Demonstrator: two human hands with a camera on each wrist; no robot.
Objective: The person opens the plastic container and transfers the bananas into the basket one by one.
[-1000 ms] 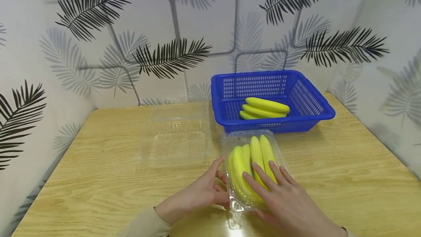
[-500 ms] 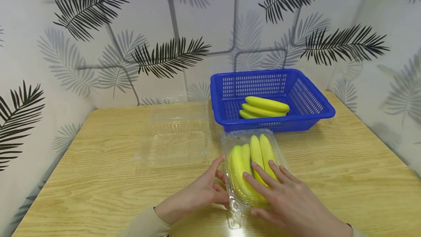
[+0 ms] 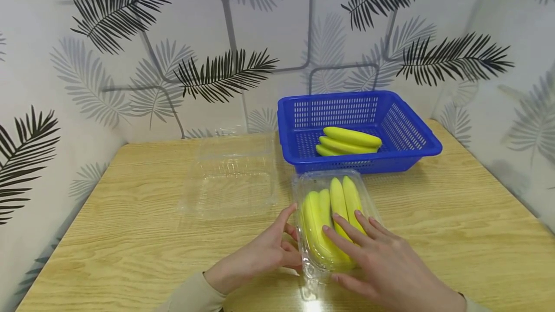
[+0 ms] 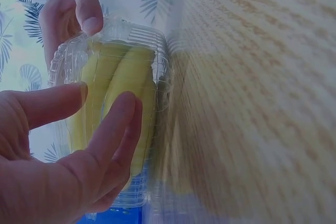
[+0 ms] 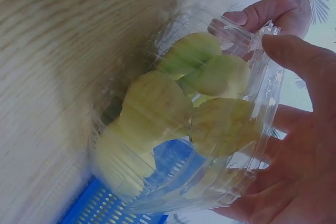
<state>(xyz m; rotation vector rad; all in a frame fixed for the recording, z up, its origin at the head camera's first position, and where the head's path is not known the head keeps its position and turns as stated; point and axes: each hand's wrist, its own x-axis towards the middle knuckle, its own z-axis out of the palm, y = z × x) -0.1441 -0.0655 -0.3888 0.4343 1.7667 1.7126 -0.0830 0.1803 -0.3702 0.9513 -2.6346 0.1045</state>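
"How are the hands sitting?"

"The right hand (image 3: 379, 256) is lying spread across the top of the clear box (image 3: 310, 269); the left hand (image 3: 273, 252) is resting against its left wall, thumb and fingers apart, not pinching."

"What would be helping here?"

"Pressing evenly along the rim, I'd judge, sparing the bananas (image 3: 318, 215) inside, with the left hand bracing the wall against sliding. I'm not able to tell whether the edge is fully snapped."

"And the box itself?"

"It's sitting on the table (image 3: 130, 240) between the hands, its far end reaching beyond the right fingertips."

"Farther out?"

"A blue basket (image 3: 407, 157) is standing just behind, holding yellow fruit (image 3: 351, 137); another clear container (image 3: 234, 196) is standing leftward."
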